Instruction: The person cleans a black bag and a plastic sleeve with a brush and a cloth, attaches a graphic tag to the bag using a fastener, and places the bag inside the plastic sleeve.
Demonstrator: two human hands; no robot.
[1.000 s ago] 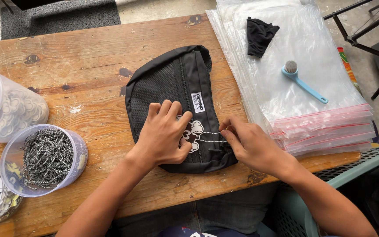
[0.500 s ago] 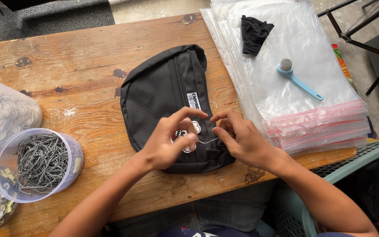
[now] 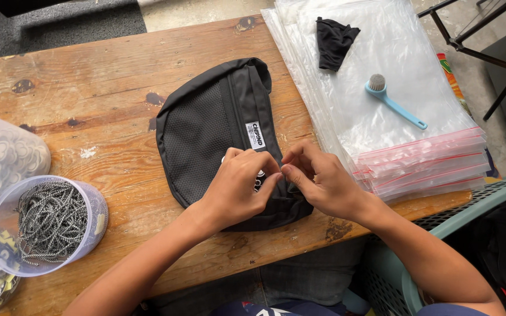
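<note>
Bare arms, nothing worn on them

I see my left hand [image 3: 238,187] and right hand [image 3: 323,184] uncovered: no gloves, rings, watch or sleeves down to the picture edge. Below the worktop edge, grey trousers and a dark blue garment show.

— What's at the centre of the frame?

— A black waist bag [image 3: 218,131], lying flat on the wood with its mesh panel facing up and a small white label sewn beside the zip line.

— How is it turned?

— Curved, its upper end toward the top middle, its lower end at the near edge.

— Anything on it?

— A small round white tag [image 3: 260,178], mostly hidden at the lower end.
</note>
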